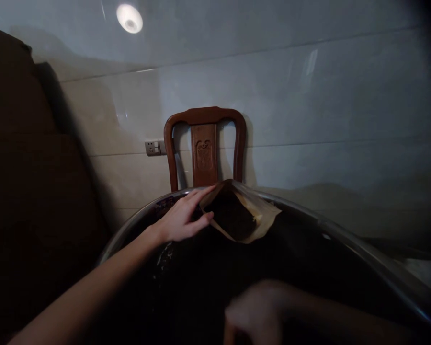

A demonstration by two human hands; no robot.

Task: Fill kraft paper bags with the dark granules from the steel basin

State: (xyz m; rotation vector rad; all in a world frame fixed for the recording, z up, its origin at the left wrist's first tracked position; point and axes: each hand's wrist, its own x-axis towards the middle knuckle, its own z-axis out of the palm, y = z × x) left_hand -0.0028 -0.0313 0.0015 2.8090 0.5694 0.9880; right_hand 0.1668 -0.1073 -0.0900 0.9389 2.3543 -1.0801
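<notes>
Head view. The left hand reaches forward over a large round metal basin with a shiny rim and a dark interior; its fingers are spread and laid against the near side of an open tan paper pouch, the thumb under the pouch's lower edge — a loose grip on the pouch's left side. The pouch stands tilted at the far side of the basin, its mouth open toward the camera, with dark contents visible inside. The right hand lies low in the foreground over the basin's dark interior, blurred and in shadow — whether it is open or closed cannot be told. Behind the basin, touching or just beside its far rim, stands a brown wooden chair with a carved back splat, set against a pale tiled wall bearing a small grey socket plate.
</notes>
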